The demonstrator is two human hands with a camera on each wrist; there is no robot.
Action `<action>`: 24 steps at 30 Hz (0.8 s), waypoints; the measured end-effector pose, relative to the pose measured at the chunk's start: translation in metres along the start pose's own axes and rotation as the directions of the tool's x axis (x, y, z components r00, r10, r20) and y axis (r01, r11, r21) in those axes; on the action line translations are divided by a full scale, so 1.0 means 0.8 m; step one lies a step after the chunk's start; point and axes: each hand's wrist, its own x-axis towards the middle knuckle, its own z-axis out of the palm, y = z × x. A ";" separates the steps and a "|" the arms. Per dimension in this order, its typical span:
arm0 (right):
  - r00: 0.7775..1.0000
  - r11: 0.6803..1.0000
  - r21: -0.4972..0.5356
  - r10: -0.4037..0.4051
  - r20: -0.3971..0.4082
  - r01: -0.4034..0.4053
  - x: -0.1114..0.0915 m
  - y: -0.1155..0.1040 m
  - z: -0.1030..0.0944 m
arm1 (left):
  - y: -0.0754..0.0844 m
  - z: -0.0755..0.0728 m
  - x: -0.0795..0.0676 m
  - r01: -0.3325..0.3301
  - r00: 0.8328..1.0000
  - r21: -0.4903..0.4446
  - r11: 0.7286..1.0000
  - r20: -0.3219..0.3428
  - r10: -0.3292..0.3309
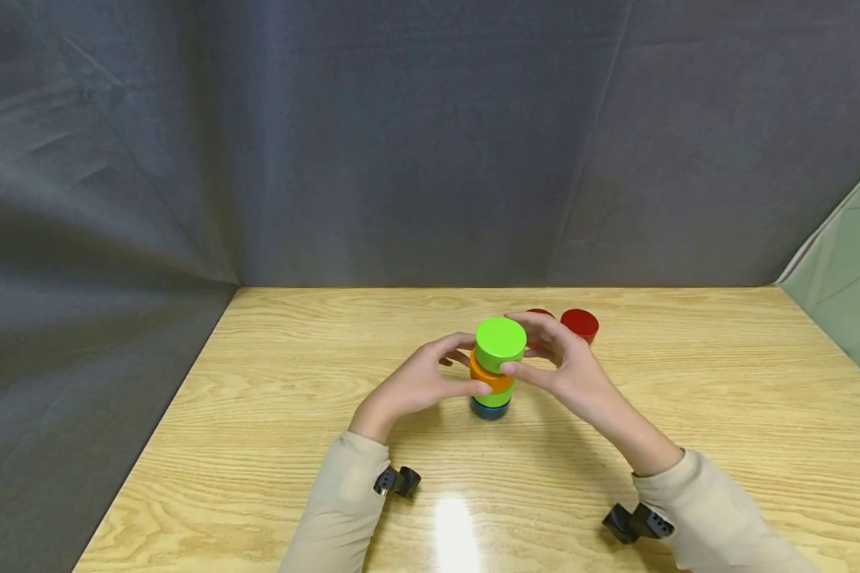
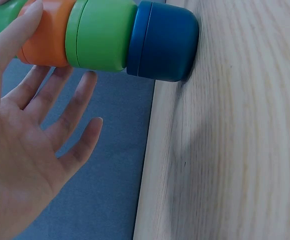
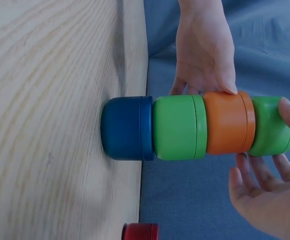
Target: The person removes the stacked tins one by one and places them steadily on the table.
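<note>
Right hand (image 1: 569, 368) pinches the top green cup (image 1: 500, 341) while left hand (image 1: 419, 378) clasps the orange cup (image 1: 492, 379) beneath, presumably keeping both aligned over the lower green cup (image 3: 177, 127) and blue cup (image 3: 125, 128), red cups (image 1: 580, 323) at two o'clock.

Wood-grain table (image 1: 279, 382); directly on it: blue container (image 1: 490, 412), upright; farther back, two red containers (image 1: 580, 322), one partly hidden.

Blue jar (image 3: 122, 128), smooth and upright, standing on the surface (image 3: 45, 125). Stacked directly above the blue jar, in order: lower green jar (image 3: 175, 127), orange jar (image 3: 227, 122), and, topmost, upper green jar (image 3: 270, 127), all rounded.
</note>
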 end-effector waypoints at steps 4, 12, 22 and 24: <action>1.000 1.000 0.011 -0.015 -0.002 0.015 -0.001 -0.001 -0.002 | 0.001 0.000 0.000 0.003 1.000 0.001 1.000 0.003 -0.003; 0.999 0.999 0.009 -0.049 -0.008 0.049 -0.004 0.002 -0.009 | 0.001 -0.001 -0.001 0.010 1.000 -0.006 1.000 0.005 -0.010; 0.997 0.998 -0.012 -0.057 -0.045 0.057 -0.010 0.003 -0.021 | 0.000 -0.001 -0.001 -0.003 1.000 -0.012 1.000 0.007 0.004; 0.998 0.999 -0.009 -0.044 -0.051 0.044 -0.011 0.004 -0.023 | 0.001 -0.001 -0.002 -0.005 1.000 -0.012 1.000 0.006 0.005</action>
